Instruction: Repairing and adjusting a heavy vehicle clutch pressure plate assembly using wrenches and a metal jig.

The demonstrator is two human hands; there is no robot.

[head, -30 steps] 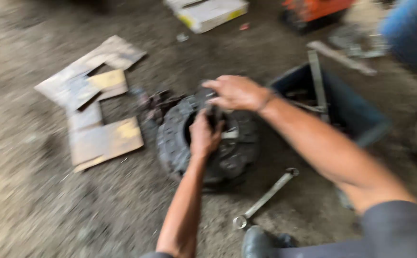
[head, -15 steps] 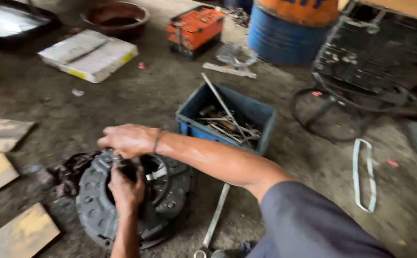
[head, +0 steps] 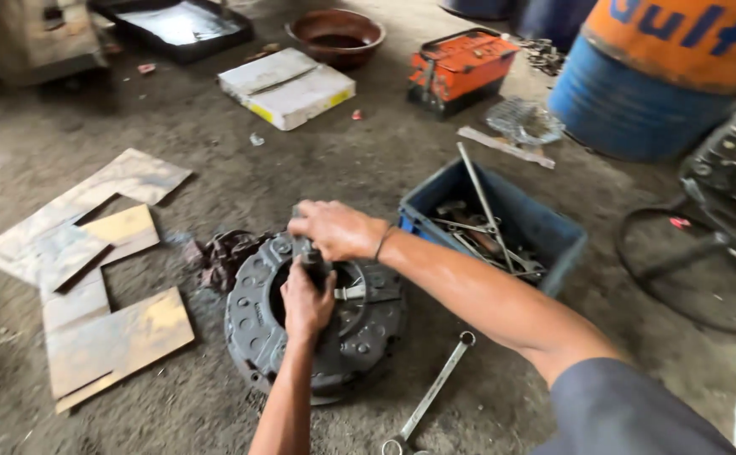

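Observation:
A round dark-grey clutch pressure plate (head: 258, 324) lies flat on the dirt floor. My left hand (head: 305, 305) reaches up over its central opening and grips a small dark metal part standing there. My right hand (head: 334, 229) comes in from the right, its fingers closed over the top of that same part at the plate's far rim. A thin band sits on my right wrist. What lies under the two hands is hidden.
A long spanner (head: 431, 394) lies right of the plate. A blue crate (head: 545, 227) of metal tools stands behind my right arm. Cardboard pieces (head: 107, 324) lie at left, a dark rag (head: 229, 253) beside the plate. Farther back stand a white box (head: 288, 84), orange case (head: 461, 63), brown bowl (head: 336, 34) and blue drum (head: 629, 109).
The camera view has swung across the floor and back. Both hands stay on the part at the plate's centre, and the plate has not moved.

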